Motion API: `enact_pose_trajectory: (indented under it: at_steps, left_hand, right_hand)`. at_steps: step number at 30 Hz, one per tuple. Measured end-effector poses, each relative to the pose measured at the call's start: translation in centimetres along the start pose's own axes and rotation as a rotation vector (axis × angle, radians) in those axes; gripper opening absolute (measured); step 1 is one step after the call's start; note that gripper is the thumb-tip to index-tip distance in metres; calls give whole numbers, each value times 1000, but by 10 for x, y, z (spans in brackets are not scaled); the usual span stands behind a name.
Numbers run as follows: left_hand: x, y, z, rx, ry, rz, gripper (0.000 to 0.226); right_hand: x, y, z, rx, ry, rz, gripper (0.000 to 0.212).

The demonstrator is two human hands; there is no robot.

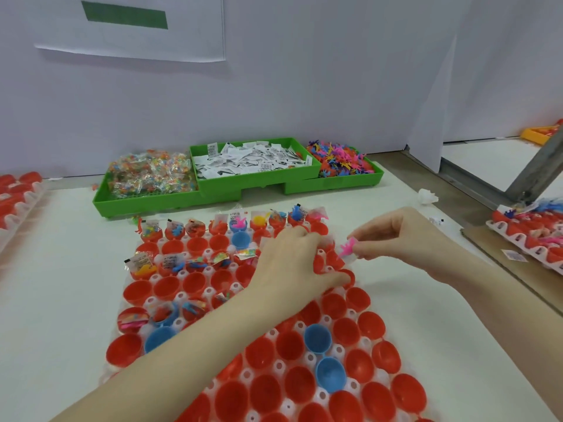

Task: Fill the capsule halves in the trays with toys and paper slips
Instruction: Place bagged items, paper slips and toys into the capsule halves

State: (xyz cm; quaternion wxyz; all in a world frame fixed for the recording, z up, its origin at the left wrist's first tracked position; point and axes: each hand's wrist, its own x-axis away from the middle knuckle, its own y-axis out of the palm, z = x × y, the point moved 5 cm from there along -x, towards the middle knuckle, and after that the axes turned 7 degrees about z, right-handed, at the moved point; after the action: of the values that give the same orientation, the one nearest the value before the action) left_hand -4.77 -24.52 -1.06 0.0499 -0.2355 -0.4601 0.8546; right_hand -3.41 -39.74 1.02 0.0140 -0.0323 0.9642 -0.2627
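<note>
Held the pink toy [348, 247] in a pinch of thumb and forefinger of the right hand [393, 236], just above the right edge of the capsule tray [320, 394], beside the third row from the far side. Lay almost directly below and slightly left of that pinch: the red capsule halves [344, 277] at the tray's right margin, partly hidden under the left hand [292, 260]. Rested palm-down across those same cups, the left hand, fingers curled over the rim area; could not tell whether anything was gripped beneath them. Pointed roughly downward and to the left, the toy's long axis, toward the cups. Judged the right hand plainly nearer the target, the drop being short and mostly vertical.

Already filled with toys and slips: the far row and parts of 2 further rows on the left. Open and empty: most of the near half, red with a few blue halves [317, 338].

Sat well apart at the far side of the worktop [61, 269]: 3 green bins, bagged toys [152, 173], paper slips [249, 158] and loose toys [338, 158]. Left free for reaching: the strip between tray and bins. Crowded on the right by a second filled tray [530, 239] on cardboard.
</note>
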Motion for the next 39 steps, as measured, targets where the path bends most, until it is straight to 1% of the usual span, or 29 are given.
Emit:
enact_pose_trajectory:
  at_steps: [2,5,9,14,17,22,25,30,34,36,37,39]
  left_hand:
    - [4,8,3,-151,78,-23,53]
    - [7,19,6,-225,122,-42,53]
    - [5,25,8,-236,124,-48,53]
    - [3,27,8,-239,99,-70,51]
    - [3,27,9,-226,88,-68,50]
    - [3,28,8,-214,71,-52,50]
    - [3,28,8,-210,66,-43,49]
    - [5,28,11,-204,125,-36,43]
    - [4,27,13,-216,179,-50,40]
    - [4,26,15,-251,212,-64,42]
    - [4,27,17,-273,227,-77,43]
    - [4,29,20,-318,264,-93,44]
  right_hand:
    - [3,0,7,70,-7,1,11]
    - [5,4,11,177,-61,-5,12]
    - [7,13,11,304,-142,-33,9]
    - [7,25,12,573,-236,-82,13]
    - [7,31,9,651,-315,-109,17]
    - [4,37,7,737,-337,-85,22]
    - [4,35,11,667,-281,-82,24]
    - [6,25,18,349,-136,-53,28]
    - [9,18,24,172,-50,-20,29]
    - [11,19,24,192,-86,-18,21]
    - [12,20,23,242,-140,-11,17]
    - [14,25,21,395,-266,6,16]
